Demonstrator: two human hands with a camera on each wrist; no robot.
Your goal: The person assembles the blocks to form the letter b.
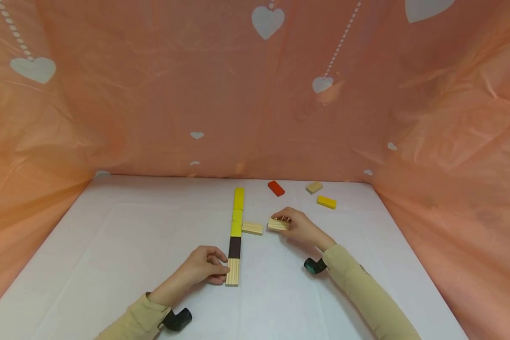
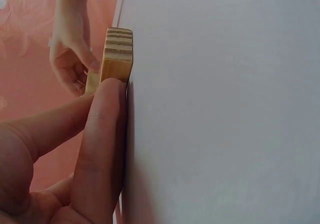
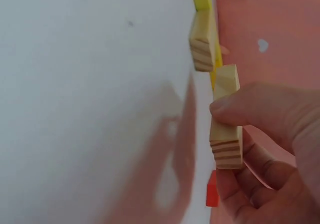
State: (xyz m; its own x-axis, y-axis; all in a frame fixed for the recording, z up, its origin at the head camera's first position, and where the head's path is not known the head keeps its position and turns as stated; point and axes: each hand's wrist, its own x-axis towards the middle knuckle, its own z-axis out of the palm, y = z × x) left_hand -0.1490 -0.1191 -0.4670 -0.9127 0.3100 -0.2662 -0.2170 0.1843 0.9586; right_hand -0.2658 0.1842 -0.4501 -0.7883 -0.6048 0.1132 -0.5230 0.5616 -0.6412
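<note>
A straight row of blocks runs away from me on the white table: a plain wooden block [image 1: 233, 273] nearest, then a dark brown block [image 1: 235, 247], then two yellow blocks [image 1: 236, 223]. My left hand [image 1: 205, 266] is beside the near wooden block, fingertips against its left side. Another plain block [image 1: 252, 228] lies crosswise, its left end at the nearer yellow block. Pinched between thumb and fingers of my right hand [image 1: 299, 226] is a plain wooden block [image 3: 226, 129], just right of the crosswise one and raised over its shadow.
Toward the back right lie a red block [image 1: 276, 188], a plain wooden block [image 1: 314, 188] and a yellow block [image 1: 326, 202]. An orange sheet with white hearts [image 1: 268, 21] walls the table [image 1: 110, 226] at the back and sides.
</note>
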